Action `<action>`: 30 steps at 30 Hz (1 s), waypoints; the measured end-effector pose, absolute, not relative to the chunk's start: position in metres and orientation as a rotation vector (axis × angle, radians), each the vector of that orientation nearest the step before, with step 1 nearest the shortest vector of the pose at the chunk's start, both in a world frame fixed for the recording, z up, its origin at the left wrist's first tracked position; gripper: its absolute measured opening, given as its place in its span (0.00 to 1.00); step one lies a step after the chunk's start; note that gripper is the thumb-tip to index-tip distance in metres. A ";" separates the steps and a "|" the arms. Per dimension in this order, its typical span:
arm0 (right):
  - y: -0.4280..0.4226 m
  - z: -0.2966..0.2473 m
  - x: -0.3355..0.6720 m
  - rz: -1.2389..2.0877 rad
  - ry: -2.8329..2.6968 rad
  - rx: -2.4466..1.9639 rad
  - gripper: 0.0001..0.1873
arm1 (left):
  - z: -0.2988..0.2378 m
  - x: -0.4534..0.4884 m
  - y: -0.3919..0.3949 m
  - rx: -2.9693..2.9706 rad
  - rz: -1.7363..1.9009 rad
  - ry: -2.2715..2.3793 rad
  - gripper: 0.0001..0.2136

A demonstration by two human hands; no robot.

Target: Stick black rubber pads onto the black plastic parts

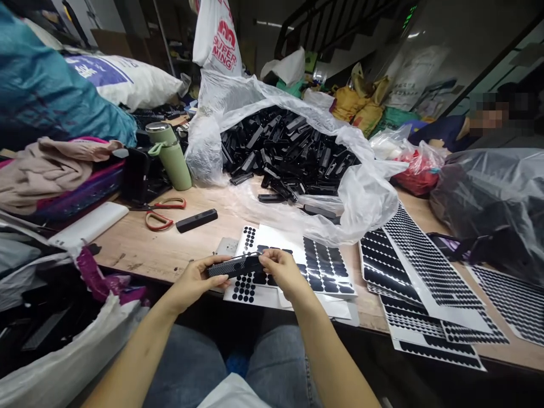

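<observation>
Between my two hands is a long black plastic part [236,266], held over the table's front edge. My left hand [206,276] grips its left end, thumb in front and fingers behind. At the other end, the thumb and fingers of my right hand [280,271] pinch the part's top corner. Below and behind it lie white sheets of round black stickers [325,260]. A similar black part [196,221] rests alone on the wood, left of the sheets. What is on the part's underside is hidden.
A clear plastic bag [369,192] spills many black parts [276,147] at the back. Red-handled scissors [159,221], a green flask [176,164] and a white power bank [89,224] stand or lie left. More sticker sheets [433,260] overlap at right. Another person [459,127] is at far right.
</observation>
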State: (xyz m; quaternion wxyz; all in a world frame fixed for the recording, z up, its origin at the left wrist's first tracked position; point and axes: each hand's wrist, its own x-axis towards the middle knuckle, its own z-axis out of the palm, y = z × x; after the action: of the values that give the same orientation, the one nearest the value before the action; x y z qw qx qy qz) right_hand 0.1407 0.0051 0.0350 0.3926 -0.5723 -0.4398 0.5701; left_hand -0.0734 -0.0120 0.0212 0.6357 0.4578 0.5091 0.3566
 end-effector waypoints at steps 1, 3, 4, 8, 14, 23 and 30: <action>0.002 0.038 0.142 1.518 -1.069 -1.432 0.09 | 0.023 -0.073 -0.013 1.050 0.812 1.161 0.25; -0.001 0.042 0.143 1.605 -1.009 -1.415 0.10 | 0.027 -0.074 -0.015 1.052 0.807 1.157 0.25; -0.003 0.043 0.144 1.626 -1.003 -1.414 0.10 | 0.029 -0.074 -0.015 1.051 0.803 1.156 0.25; -0.007 0.046 0.146 1.664 -1.047 -1.401 0.11 | 0.032 -0.073 -0.019 1.049 0.785 1.141 0.24; -0.011 0.047 0.146 1.631 -1.052 -1.429 0.10 | 0.035 -0.070 -0.021 1.074 0.779 1.130 0.24; -0.017 0.039 0.148 1.471 -1.260 -1.493 0.11 | 0.037 -0.070 -0.024 1.174 0.761 1.108 0.22; -0.024 0.048 0.146 1.221 -1.466 -1.616 0.09 | 0.035 -0.071 -0.026 1.182 0.760 1.077 0.21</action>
State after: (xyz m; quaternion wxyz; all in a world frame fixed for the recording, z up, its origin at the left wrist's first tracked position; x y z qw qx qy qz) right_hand 0.1459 -0.0240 0.0481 0.3151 -0.6134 -0.5564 0.4635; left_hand -0.0706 -0.0260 0.0346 0.6331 0.5168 0.4710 0.3322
